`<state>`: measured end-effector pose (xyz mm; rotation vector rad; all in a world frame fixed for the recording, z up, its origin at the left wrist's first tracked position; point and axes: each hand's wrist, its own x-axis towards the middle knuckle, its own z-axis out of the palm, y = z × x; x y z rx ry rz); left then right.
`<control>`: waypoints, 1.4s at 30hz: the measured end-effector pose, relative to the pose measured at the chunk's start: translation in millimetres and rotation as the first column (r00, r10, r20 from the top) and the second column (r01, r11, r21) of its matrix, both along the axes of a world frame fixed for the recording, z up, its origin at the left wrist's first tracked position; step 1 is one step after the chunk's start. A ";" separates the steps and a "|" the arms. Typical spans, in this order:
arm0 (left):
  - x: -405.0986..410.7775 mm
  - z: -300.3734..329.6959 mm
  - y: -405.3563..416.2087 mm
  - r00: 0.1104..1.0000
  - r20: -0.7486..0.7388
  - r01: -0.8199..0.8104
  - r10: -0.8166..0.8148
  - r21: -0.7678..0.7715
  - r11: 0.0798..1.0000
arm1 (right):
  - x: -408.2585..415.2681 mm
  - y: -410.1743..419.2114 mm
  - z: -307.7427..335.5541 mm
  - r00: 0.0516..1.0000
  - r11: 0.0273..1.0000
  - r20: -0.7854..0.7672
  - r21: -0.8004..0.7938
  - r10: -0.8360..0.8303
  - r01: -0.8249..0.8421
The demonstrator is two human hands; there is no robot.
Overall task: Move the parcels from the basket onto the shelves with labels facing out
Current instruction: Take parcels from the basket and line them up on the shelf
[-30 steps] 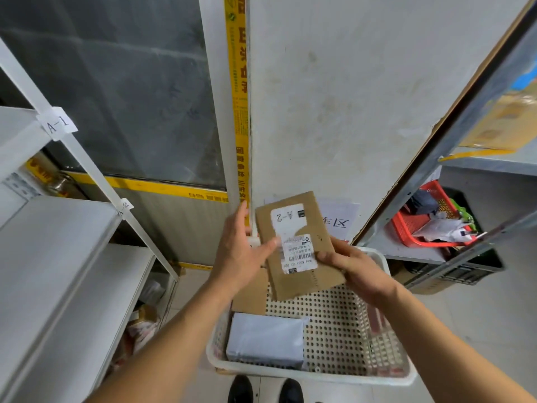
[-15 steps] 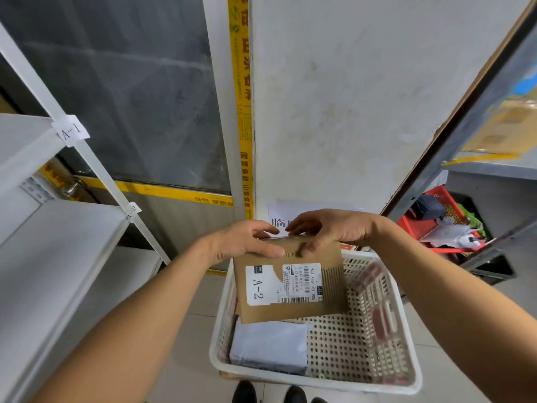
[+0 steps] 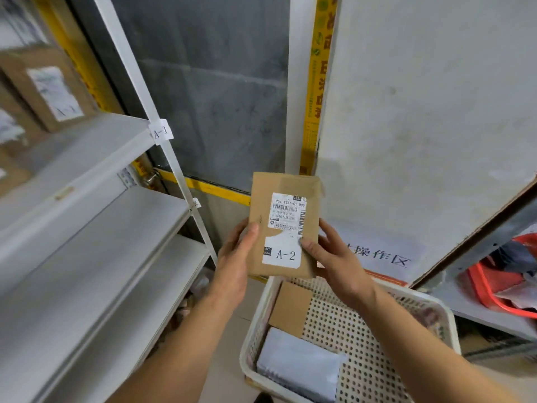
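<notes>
Biggest thing here is the white metal shelving unit (image 3: 96, 216) on my left, tiers empty apart from a blurry brown cardboard box (image 3: 49, 88) up on the top one, and a little paper tag reading A-1 (image 3: 160, 131) on the post. Low on my right sits the white perforated plastic basket (image 3: 377, 344), with a grey poly mailer bag (image 3: 296, 365) and a small plain brown cardboard parcel (image 3: 290, 309) lying in it. Above the basket I've got the flat brown cardboard parcel (image 3: 283, 228) held upright, its white shipping label (image 3: 286, 231) marked A-2 facing me. My left hand (image 3: 236, 257) pinches its left edge, my right hand (image 3: 334, 257) clamps the right edge, thumbs on the front.
</notes>
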<state>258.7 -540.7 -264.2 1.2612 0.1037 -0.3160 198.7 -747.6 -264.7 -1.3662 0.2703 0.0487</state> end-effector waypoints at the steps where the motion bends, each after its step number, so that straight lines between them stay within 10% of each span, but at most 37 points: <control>1: -2.7 -0.1 5.5 1.000 0.005 -0.011 0.011 0.001 1.000 | 3.4 6.0 2.0 1.000 1.000 0.025 0.019 0.018 -0.019; 10: -16.7 38.9 102.6 0.981 0.192 -0.087 0.010 0.394 0.915 | 33.4 78.0 24.2 0.979 0.989 0.141 -0.024 0.148 -0.146; 24: 12.8 106.9 302.4 0.907 0.419 -0.199 -0.045 0.518 0.832 | 107.9 273.7 92.5 0.931 0.964 0.255 -0.111 0.261 -0.240; 42: 95.3 126.9 357.6 0.850 0.521 -0.417 0.072 0.586 0.695 | 235.3 326.4 125.6 0.829 0.868 0.277 -0.262 0.486 -0.421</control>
